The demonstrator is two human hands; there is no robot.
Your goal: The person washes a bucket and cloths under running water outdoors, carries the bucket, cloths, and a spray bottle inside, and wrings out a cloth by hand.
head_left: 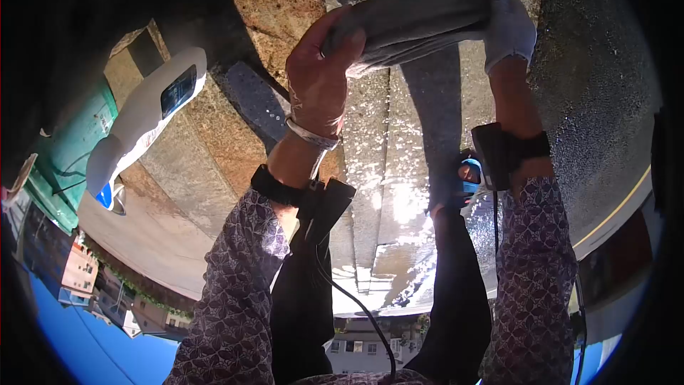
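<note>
A dark grey cloth (420, 21), folded lengthwise, is stretched between my two hands above the wet paving. My left hand (317, 75) is bare and closed round the cloth's left end, the thumb lying over its edge. At the right end my right hand (509, 25), in a light grey-white glove, holds the cloth; its fingers are mostly hidden. Each wrist carries a black strapped device, one on the left wrist (324, 207) and one on the right wrist (491, 157), with cables running down from them.
A white rounded object with a dark panel (178, 91) stands at the left, beside a green container (78, 135). The paving stones (278, 18) are wet and glaring in the sun. A foot in a blue shoe (469, 171) shows below my right forearm. Buildings (356, 349) appear at the bottom.
</note>
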